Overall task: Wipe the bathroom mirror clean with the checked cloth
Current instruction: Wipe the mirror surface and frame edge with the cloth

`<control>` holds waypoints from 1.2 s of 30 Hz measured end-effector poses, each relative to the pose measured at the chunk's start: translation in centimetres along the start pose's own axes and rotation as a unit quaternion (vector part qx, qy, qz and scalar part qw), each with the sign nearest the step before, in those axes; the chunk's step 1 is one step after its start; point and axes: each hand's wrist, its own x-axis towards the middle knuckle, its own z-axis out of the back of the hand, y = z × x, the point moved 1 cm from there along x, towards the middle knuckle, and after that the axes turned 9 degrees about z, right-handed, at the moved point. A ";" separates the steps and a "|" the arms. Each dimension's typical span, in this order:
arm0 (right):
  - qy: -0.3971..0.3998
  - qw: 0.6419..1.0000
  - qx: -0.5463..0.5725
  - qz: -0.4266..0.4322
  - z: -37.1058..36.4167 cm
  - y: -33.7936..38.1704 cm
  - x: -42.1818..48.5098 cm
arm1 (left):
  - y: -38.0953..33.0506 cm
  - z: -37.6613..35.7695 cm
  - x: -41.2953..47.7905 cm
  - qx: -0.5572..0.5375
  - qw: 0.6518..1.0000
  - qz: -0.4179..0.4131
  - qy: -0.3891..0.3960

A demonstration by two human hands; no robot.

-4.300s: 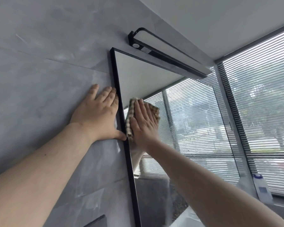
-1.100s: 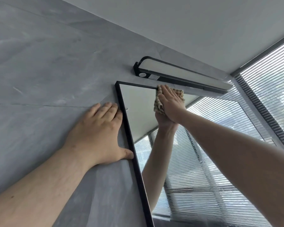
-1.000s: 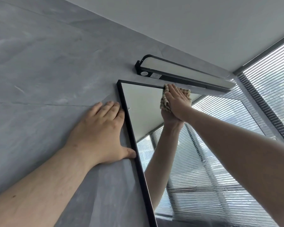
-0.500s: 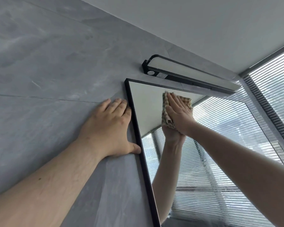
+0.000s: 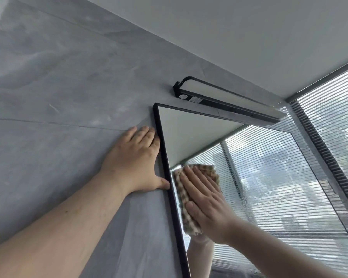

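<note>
The right hand (image 5: 204, 199) lies flat with straight fingers on the checked cloth (image 5: 182, 199), pressing it against the glass of the mirror (image 5: 259, 177) just inside the left edge. The cloth is a beige-and-brown check, folded to a pad a little bigger than the hand. A strip of it shows along the thumb side and a rumpled corner past the fingertips. The left hand (image 5: 137, 163) is spread flat on the grey tiled wall (image 5: 58, 117), holding nothing, with its thumb and forefinger touching the mirror's thin black frame (image 5: 165, 167). The glass reflects the wrist, pale ceiling and slatted blinds, and faint speckled streaks show to the right of the cloth. Open glass runs up to the top corner and far to the right. Close above the top edge sits a black bar lamp (image 5: 225, 101); beyond are the white ceiling (image 5: 249, 37) and the window blinds (image 5: 333, 117).
</note>
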 end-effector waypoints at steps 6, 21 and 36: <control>-0.049 0.998 -0.014 -0.040 2.2 -1.9 8.8 | 0.0 -0.1 0.0 -0.014 1.000 0.003 -0.003; -0.076 0.994 0.001 -0.083 3.0 -2.4 13.7 | 0.0 0.0 -0.1 -0.008 1.000 -0.005 -0.016; 0.016 0.998 -0.001 -0.059 -1.2 2.8 -2.8 | 0.2 0.1 -0.3 0.005 1.000 -0.006 0.000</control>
